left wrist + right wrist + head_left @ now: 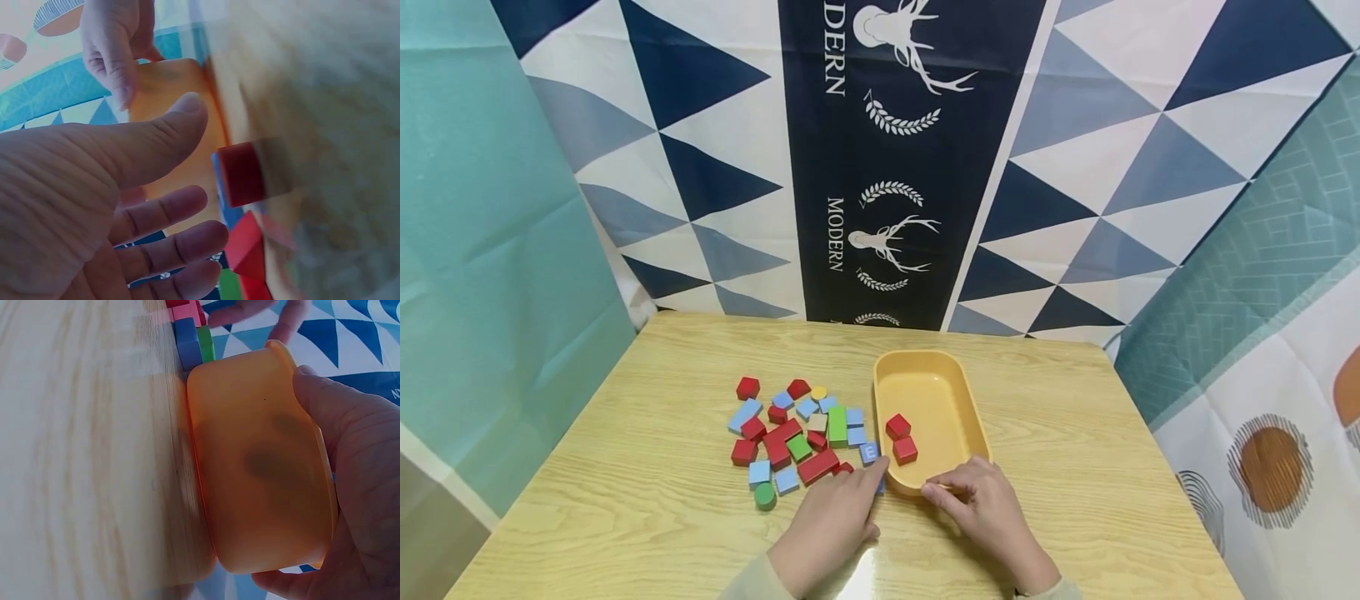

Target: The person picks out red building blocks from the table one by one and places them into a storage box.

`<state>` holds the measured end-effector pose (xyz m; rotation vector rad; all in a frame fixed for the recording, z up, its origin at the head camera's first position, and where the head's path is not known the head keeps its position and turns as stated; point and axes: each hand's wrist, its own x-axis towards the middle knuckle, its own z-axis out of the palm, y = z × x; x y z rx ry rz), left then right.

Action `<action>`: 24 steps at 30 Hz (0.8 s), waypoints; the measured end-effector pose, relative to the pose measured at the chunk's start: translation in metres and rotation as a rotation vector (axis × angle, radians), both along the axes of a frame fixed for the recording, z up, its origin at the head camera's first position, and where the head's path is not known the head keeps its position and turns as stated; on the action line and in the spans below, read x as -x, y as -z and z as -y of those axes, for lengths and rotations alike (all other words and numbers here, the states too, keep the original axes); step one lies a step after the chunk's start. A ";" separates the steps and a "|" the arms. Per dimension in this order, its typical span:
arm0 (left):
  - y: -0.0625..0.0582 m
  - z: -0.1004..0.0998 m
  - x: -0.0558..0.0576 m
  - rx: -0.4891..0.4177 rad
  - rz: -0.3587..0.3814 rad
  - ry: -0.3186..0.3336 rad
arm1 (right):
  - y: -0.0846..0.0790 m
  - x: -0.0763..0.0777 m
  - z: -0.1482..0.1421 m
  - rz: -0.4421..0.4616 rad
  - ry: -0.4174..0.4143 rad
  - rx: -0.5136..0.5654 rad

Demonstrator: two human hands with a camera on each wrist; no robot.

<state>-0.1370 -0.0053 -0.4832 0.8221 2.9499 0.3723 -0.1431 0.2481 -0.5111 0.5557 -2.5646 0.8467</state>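
A yellow plastic tray lies on the table with two red blocks inside, near its left wall. My right hand grips the tray's near right corner; in the right wrist view the thumb lies along the rim and a finger curls round the side. Just off the tray's near left corner is my left hand, its index finger pointing at the rim. Its thumb and fingers look loosely extended and hold nothing in the left wrist view. Whether that index fingertip touches the rim, I cannot tell. A blue lettered block sits right beside it.
Left of the tray spreads a loose group of wooden blocks: several red, several light blue, a long green block, a green cylinder and a yellow disc. The wooden table ends at a patterned cloth behind.
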 end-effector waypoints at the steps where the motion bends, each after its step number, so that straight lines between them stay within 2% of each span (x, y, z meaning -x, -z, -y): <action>1: 0.001 0.001 -0.001 -0.001 0.009 -0.001 | 0.000 0.000 0.000 0.002 0.001 -0.001; 6: 0.008 0.006 -0.005 -0.001 -0.001 0.001 | 0.000 0.000 0.000 -0.004 0.006 -0.006; 13: 0.015 0.011 -0.003 -0.020 0.010 0.046 | 0.001 0.001 -0.001 -0.030 0.003 0.003; 17: 0.017 0.013 -0.002 -0.039 0.013 0.048 | 0.001 0.001 -0.001 -0.028 0.005 0.004; 21: 0.015 0.016 -0.001 -0.055 0.012 0.022 | 0.002 0.001 -0.001 -0.021 0.005 0.002; 24: 0.009 0.019 0.001 -0.104 0.021 -0.021 | 0.001 0.001 -0.001 -0.015 0.007 0.000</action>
